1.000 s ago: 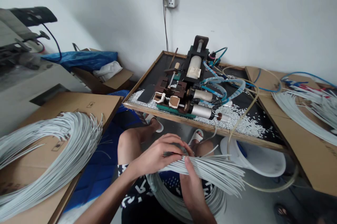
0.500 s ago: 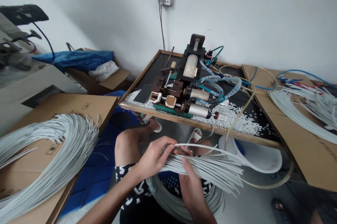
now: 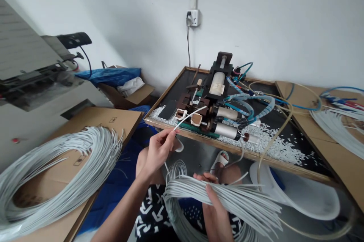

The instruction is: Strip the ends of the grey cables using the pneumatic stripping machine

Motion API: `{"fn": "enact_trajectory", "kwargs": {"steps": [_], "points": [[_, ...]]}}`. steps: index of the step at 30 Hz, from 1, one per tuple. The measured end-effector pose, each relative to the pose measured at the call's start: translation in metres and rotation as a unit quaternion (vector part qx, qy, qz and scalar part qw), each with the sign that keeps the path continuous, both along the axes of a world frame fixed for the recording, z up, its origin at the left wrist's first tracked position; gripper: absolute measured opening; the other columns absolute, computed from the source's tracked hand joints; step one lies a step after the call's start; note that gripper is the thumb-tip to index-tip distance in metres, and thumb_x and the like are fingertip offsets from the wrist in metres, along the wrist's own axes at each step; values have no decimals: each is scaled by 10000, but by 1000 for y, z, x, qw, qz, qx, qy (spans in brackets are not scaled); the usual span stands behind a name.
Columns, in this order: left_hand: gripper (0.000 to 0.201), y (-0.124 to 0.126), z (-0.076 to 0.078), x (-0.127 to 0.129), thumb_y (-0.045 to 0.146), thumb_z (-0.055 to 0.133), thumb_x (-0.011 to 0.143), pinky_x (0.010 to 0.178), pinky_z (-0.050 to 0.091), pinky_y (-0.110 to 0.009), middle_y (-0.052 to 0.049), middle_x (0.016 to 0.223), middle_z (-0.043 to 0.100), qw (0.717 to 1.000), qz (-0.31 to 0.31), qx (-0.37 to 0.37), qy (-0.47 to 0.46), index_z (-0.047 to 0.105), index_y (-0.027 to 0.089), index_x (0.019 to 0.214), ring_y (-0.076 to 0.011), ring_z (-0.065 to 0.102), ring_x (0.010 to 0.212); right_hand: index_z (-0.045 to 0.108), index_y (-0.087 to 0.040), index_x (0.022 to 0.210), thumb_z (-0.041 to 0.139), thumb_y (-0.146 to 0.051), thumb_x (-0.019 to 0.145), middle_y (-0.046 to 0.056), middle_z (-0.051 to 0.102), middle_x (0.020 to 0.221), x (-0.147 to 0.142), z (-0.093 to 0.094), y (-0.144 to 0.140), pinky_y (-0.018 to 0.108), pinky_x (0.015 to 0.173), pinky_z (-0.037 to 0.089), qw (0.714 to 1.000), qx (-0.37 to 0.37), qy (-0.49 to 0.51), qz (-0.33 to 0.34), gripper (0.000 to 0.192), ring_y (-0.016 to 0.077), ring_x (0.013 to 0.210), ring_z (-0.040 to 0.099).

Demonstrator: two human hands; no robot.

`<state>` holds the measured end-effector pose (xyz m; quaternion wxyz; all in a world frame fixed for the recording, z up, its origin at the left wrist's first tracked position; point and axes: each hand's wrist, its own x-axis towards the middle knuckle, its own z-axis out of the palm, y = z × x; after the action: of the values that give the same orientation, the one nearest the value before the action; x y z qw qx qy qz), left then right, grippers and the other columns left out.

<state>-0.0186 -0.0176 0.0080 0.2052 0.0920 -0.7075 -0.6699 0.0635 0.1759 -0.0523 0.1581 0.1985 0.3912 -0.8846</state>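
My left hand (image 3: 162,149) pinches a single white wire (image 3: 189,116) between thumb and forefinger. Its free end points up and to the right, over the front of the pneumatic machine (image 3: 217,83); from this angle I cannot tell whether it touches the machine. Below, my right hand (image 3: 214,194) is wrapped around a thick bundle of pale grey-white wires (image 3: 244,200), its thumb lying on top. The cut ends fan out to the right, and the rest of the coil hangs over my lap.
Small white clippings (image 3: 280,147) litter the wood-edged black table (image 3: 182,82), where a phone (image 3: 167,110) lies at the left. A large wire coil (image 3: 104,158) rests on cardboard at left. At right are another coil (image 3: 335,128) and a white bin (image 3: 307,200) below.
My left hand has left the bundle and moved up and left, drawing one wire toward the machine. The right hand still grips the bundle. The view has shifted left and upward.
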Motion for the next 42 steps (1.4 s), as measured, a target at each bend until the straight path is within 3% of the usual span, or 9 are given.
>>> {"fn": "enact_trajectory", "kwargs": {"steps": [6, 10, 13, 21, 32, 37, 40, 42], "points": [[328, 2, -30, 6, 458, 657, 914, 509, 402, -221, -2, 611, 617, 994, 16, -95, -48, 759, 180, 772, -127, 515, 537, 718, -282, 1024, 879, -487, 724, 36, 793, 1068, 0, 3, -1, 533, 1147, 421, 1000, 18, 1, -8, 397, 285, 1146, 686], [307, 3, -55, 8, 471, 659, 917, 525, 426, -232, -4, 655, 668, 993, 56, -84, -55, 762, 205, 807, -148, 564, 557, 715, -288, 1024, 882, -500, 717, 41, 797, 1088, 0, 2, -1, 537, 1155, 411, 1000, 18, -4, 0, 409, 284, 1153, 684], [308, 6, -62, 6, 475, 659, 918, 521, 432, -231, -1, 649, 665, 994, 63, -68, -62, 761, 206, 806, -146, 570, 548, 717, -278, 1034, 878, -496, 724, 52, 795, 1095, 0, 3, -1, 531, 1161, 413, 1000, 14, -1, 0, 411, 283, 1155, 686], [320, 10, -51, 2, 479, 676, 886, 487, 448, -229, 2, 609, 640, 996, 51, -33, -66, 766, 177, 826, -133, 544, 492, 718, -277, 1010, 889, -481, 718, 44, 798, 1067, 0, 5, -1, 524, 1167, 408, 1000, 0, 2, -3, 395, 279, 1132, 697], [325, 9, -50, 1, 486, 669, 882, 503, 462, -230, 4, 607, 622, 997, 37, -26, -63, 748, 173, 853, -139, 538, 513, 730, -305, 1004, 882, -473, 718, 12, 799, 1030, 0, -13, -2, 565, 1169, 374, 1000, -9, 6, -16, 365, 300, 1145, 688], [316, 6, -44, 4, 464, 606, 940, 566, 479, -228, 5, 656, 627, 996, 0, -68, -62, 737, 177, 930, -145, 568, 581, 742, -303, 949, 923, -482, 647, 17, 797, 990, -2, -4, -2, 580, 1148, 383, 1000, -13, 0, -7, 395, 303, 1104, 693], [305, 5, -33, 9, 434, 574, 968, 592, 491, -226, 3, 689, 654, 990, -31, -114, -73, 738, 181, 1013, -150, 604, 614, 738, -302, 936, 927, -488, 632, 14, 794, 976, -3, -1, -1, 571, 1144, 383, 1000, -6, -2, -6, 404, 295, 1088, 690], [314, 6, -22, 14, 415, 552, 980, 581, 492, -223, 5, 664, 654, 986, -20, -147, -78, 743, 172, 1037, -150, 608, 593, 734, -302, 948, 919, -496, 642, 14, 792, 992, -3, -1, 0, 561, 1140, 387, 1000, 0, 0, -3, 406, 290, 1091, 685]]}}
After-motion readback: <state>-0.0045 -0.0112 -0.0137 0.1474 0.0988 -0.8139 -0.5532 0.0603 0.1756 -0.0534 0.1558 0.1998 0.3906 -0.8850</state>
